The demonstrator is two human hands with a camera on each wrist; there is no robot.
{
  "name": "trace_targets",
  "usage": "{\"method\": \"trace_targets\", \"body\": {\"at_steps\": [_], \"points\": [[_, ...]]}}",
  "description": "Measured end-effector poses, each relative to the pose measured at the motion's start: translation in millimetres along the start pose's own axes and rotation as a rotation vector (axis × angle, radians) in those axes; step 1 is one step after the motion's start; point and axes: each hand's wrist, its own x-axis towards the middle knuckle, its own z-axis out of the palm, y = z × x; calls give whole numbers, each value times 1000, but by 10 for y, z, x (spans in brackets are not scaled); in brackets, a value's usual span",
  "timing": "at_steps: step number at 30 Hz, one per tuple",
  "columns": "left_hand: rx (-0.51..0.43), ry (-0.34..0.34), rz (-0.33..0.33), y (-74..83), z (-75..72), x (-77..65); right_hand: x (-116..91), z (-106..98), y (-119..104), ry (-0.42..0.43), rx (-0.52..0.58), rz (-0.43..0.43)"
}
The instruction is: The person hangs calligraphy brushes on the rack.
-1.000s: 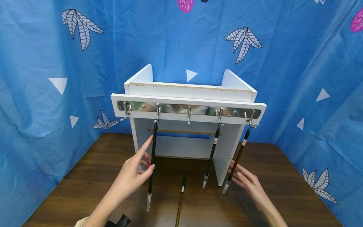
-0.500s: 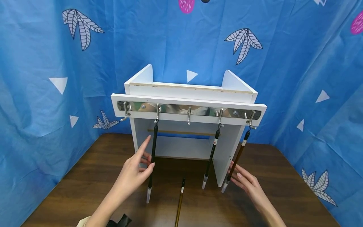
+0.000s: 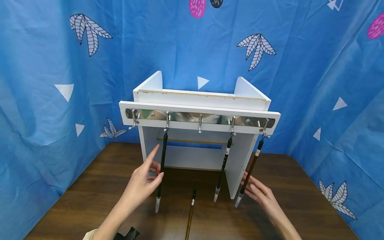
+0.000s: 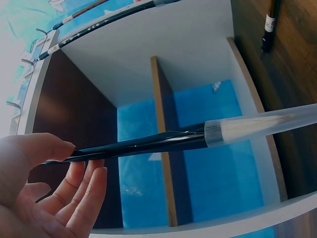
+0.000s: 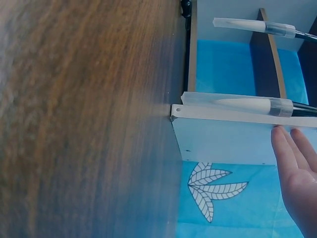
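In the head view, a black calligraphy brush (image 3: 163, 151) with a clear cap hangs by its loop from the second hook on the left. My left hand (image 3: 141, 181) is at its handle, index finger extended, thumb tip and other fingers lightly against either side. The left wrist view shows this brush's white tip (image 4: 252, 126) inside the cap. At the far right hook hangs a brown brush (image 3: 253, 165). My right hand (image 3: 265, 198) has loosely straight fingers behind it, near its lower handle. Another black brush (image 3: 222, 168) hangs from the fourth hook.
The hooks sit on a white rail (image 3: 186, 106) fronting a white shelf unit (image 3: 204, 100). A gold-brown brush (image 3: 190, 216) lies on the dark wooden table (image 3: 99, 186). A black object (image 3: 131, 234) lies at the front edge. Blue curtains (image 3: 180, 43) enclose the sides and back.
The lower end of the left black brush has swung toward the shelf and steadied. Both hands stay nearly in place. The head view has tilted up slightly.
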Motion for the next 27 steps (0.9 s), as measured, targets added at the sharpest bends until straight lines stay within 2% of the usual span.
{"method": "trace_targets", "body": {"at_steps": [10, 18, 27], "points": [[-14, 19, 0, -20, 60, 8, 1, -7, 17, 12, 6, 5], [-25, 33, -50, -24, 91, 17, 4, -12, 11, 15, 0, 13], [-25, 43, -40, -27, 114, 6, -13, -19, 18, 18, -26, 48]]}}
